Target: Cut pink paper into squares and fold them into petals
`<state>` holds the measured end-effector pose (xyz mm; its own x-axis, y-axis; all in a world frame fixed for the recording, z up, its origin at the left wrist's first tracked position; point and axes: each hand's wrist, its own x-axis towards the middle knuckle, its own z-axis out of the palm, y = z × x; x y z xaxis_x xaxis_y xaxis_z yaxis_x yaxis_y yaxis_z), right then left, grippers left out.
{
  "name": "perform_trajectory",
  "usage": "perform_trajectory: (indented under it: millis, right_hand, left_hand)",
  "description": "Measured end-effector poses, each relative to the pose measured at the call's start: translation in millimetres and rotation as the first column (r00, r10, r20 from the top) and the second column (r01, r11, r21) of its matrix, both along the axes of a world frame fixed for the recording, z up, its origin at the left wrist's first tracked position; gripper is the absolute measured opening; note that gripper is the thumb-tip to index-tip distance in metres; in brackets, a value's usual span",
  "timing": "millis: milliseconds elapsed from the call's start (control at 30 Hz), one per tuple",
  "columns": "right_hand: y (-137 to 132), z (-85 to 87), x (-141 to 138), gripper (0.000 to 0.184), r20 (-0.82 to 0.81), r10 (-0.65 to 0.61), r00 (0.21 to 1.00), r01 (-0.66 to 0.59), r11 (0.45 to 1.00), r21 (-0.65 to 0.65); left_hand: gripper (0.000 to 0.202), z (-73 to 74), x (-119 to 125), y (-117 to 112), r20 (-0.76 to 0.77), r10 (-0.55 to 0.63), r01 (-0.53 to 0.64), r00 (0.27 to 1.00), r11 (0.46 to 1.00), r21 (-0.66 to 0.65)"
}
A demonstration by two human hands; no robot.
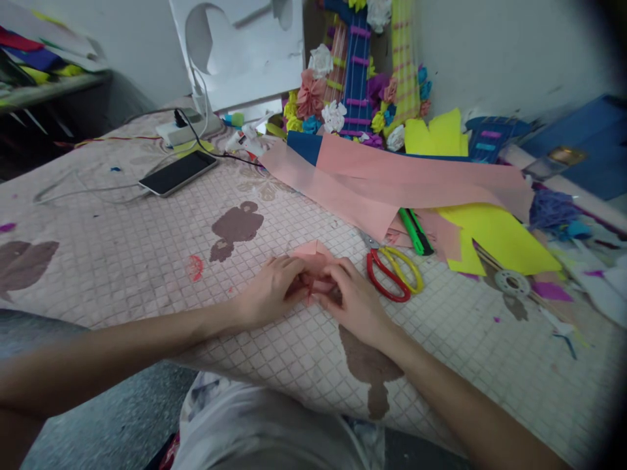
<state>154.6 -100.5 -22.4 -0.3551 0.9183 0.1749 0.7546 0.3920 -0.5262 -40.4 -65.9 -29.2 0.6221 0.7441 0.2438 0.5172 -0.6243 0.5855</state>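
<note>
A small pink paper piece (316,251) lies on the patterned cloth surface (147,254) near the front edge. My left hand (274,290) and my right hand (355,297) meet over it, fingers pinched together on its folded edge. Most of the paper is hidden under my fingers. Red and yellow scissors (392,271) lie just to the right of my right hand.
Large pink sheets (392,179) and yellow paper (494,238) spread at the right, with a green cutter (415,232) beneath. A phone (179,173) with cables lies at the left back. Paper flowers (318,98) and a blue model stand at the back.
</note>
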Motion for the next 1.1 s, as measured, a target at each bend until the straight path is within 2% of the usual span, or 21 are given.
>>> perform_trajectory:
  millis: [233,667,867,1000,1100]
  right_hand:
    - [2.7,-2.9,-2.9,0.002,0.011,-0.043,0.999,0.043,0.999,0.004]
    - [2.7,-6.2,-5.1,0.006,0.037,-0.055,0.998,0.053,0.998,0.03]
    - [2.4,-6.9,-3.9,0.007,0.017,-0.077,0.997,0.077,0.997,0.029]
    - [5.4,-10.5,3.4,0.011,-0.044,-0.125,0.991,0.129,0.988,0.08]
    - [7.7,-11.7,9.3,0.011,-0.083,-0.114,0.99,0.121,0.989,0.089]
  left_hand:
    - [0.013,-0.6,0.3,-0.4,0.031,-0.009,0.009,0.999,1.0,-0.016]
    - [0.009,2.8,1.9,-2.0,0.039,0.004,-0.003,0.999,1.0,-0.03]
    - [0.023,5.6,4.9,-3.9,-0.063,0.039,-0.041,0.997,0.999,-0.033]
    - [0.027,3.1,4.9,-3.8,-0.055,0.047,-0.049,0.997,0.998,-0.04]
    - [0.028,1.9,4.4,-3.4,-0.038,0.049,-0.051,0.998,0.998,-0.034]
